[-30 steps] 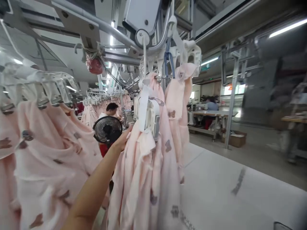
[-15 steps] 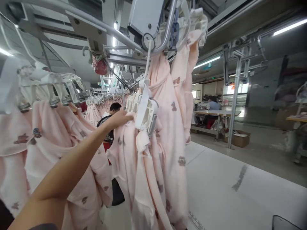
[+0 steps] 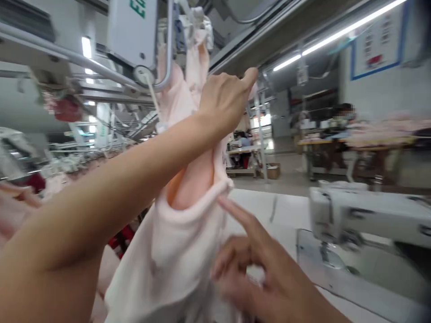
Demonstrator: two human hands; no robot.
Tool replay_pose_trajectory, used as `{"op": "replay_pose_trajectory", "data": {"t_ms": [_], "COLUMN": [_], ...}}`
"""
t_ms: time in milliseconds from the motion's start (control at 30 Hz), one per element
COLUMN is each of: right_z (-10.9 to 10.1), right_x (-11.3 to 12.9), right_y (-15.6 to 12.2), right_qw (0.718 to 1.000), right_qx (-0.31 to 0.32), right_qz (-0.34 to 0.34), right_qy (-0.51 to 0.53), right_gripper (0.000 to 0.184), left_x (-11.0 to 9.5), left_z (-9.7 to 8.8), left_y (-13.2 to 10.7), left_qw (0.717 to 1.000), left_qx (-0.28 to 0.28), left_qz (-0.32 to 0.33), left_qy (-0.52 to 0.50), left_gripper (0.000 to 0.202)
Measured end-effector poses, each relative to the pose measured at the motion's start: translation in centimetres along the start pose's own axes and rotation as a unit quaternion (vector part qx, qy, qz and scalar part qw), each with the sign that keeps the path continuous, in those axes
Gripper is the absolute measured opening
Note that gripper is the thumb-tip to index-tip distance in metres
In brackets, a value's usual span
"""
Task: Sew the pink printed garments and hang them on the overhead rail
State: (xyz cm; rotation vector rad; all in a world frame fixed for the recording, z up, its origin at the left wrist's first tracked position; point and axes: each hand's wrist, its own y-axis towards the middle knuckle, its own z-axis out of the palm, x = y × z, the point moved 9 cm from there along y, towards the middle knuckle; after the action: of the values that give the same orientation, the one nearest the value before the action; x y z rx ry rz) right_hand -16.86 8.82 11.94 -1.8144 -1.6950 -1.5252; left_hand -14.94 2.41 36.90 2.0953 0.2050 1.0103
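A pale pink fleece garment (image 3: 182,255) hangs in front of me, its rounded opening showing a peach inside. High at its top, my left hand (image 3: 224,101) is closed on the cloth, back of the hand toward me; most of its fingertips are hidden. My left forearm crosses in front of the garment. Lower down, my right hand (image 3: 269,264) has its index finger stretched out to the rim of the opening. Its other fingers are bent, apart from the thumb and blurred, with no cloth seen gripped in them.
An overhead rail (image 3: 67,56) with a white box unit (image 3: 133,33) carries more pink garments. A white sewing machine (image 3: 367,211) stands on the white table (image 3: 286,204) at right. Farther back, a person (image 3: 343,116) sits by a work table heaped with pink cloth.
My view has swung right, bringing the sewing machine in. My left hand has moved from garments beside a white hanger to higher up on a garment. My right hand has come into view.
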Motion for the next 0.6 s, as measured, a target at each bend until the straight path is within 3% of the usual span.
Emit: {"op": "replay_pose_trajectory", "data": {"t_ms": [67,100,167,233,267,333,400,433,467,500,533,600], "right_z": [-2.9,-4.8,-8.7,-11.8,-12.6,-12.0,-9.4,-8.1,-7.0,-6.4,-6.2,-6.5], "right_x": [0.5,0.1,-1.6,-4.1,-5.5,-8.7,-12.0,-13.4,-14.4,-15.1,-15.6,-16.2], "right_y": [1.8,2.1,1.3,-1.0,-2.3,-4.2,-5.4,-5.8,-6.3,-6.9,-7.7,-9.7], "right_qw": [0.999,0.997,0.987,0.97,0.963,0.962,0.956,0.946,0.935,0.927,0.922,0.914], "right_qx": [-0.051,-0.081,-0.153,-0.225,-0.249,-0.246,-0.209,-0.198,-0.194,-0.201,-0.215,-0.245], "right_qz": [0.005,0.014,0.046,0.08,0.093,0.116,0.135,0.139,0.138,0.135,0.134,0.156], "right_qy": [0.015,0.007,-0.018,-0.038,-0.034,0.03,0.157,0.218,0.262,0.285,0.292,0.283], "right_gripper": [0.048,0.051,0.053,0.044,0.036,0.02,0.032,0.038,0.04,0.041,0.041,0.042], "left_x": [-2.3,-2.5,-1.4,0.0,0.0,-1.1,-6.1,-8.8,-11.6,-15.1,-18.2,-22.7], "left_z": [-0.4,-0.4,0.7,3.7,5.8,9.7,12.3,13.1,14.3,15.6,16.4,17.1], "left_y": [1.1,1.1,0.0,-2.7,-4.7,-9.1,-13.3,-15.1,-17.0,-19.0,-20.7,-22.9], "left_qw": [0.999,0.999,0.998,0.991,0.983,0.973,0.943,0.902,0.834,0.745,0.669,0.569], "left_qx": [0.017,0.028,0.065,0.133,0.181,0.228,0.215,0.197,0.214,0.27,0.315,0.362], "left_qz": [0.028,0.027,0.004,-0.023,-0.012,-0.023,0.033,0.037,0.024,0.023,0.018,-0.009], "left_qy": [0.001,0.0,0.004,0.0,-0.008,-0.037,-0.252,-0.382,-0.507,-0.61,-0.673,-0.738], "left_gripper": [0.053,0.049,0.032,0.021,0.022,0.031,0.035,0.042,0.047,0.046,0.04,0.028]}}
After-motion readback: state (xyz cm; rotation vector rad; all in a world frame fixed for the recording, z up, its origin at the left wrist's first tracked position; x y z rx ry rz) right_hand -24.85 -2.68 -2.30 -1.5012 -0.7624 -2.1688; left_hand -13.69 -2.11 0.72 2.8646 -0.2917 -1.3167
